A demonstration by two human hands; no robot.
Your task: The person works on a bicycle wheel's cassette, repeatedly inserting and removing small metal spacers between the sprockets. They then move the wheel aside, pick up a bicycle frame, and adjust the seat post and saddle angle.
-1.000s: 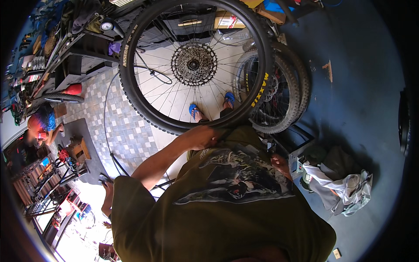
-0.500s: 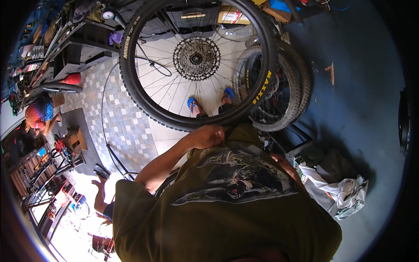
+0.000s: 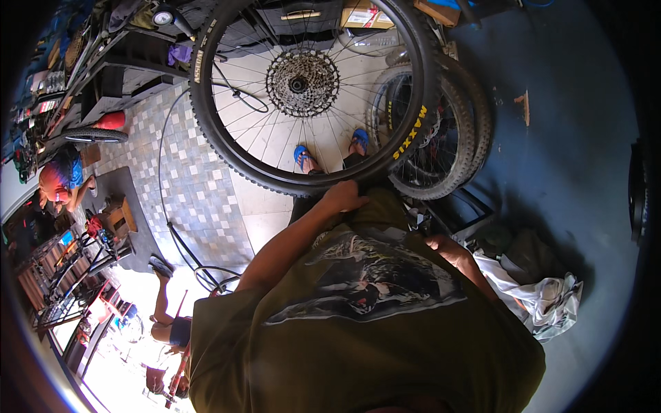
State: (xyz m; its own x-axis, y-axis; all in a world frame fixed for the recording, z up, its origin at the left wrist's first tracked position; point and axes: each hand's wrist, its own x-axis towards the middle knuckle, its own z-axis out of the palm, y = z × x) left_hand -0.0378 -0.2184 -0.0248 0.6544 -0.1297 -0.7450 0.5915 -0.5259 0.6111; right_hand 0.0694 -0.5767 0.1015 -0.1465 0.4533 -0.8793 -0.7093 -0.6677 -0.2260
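Observation:
A bicycle wheel with a knobby black tyre, thin spokes and a large cassette fills the space in front of my body. At the tyre's near edge is my left hand, its fingers curled closed. Whatever lies inside those fingers is hidden. My right hand is low at my right side beside my olive shirt, mostly screened by the cloth, and its fingers cannot be made out. Blue sandals on my feet show through the spokes.
More wheels lean behind on the right, near a blue wall. Crumpled whitish plastic sheeting lies at the right. A black hose runs across the tiled floor. Another person crouches far left; somebody's legs show lower left.
My left hand has moved slightly forward and right, closer against the tyre. The cassette has shifted a little left, and more of my right hand shows.

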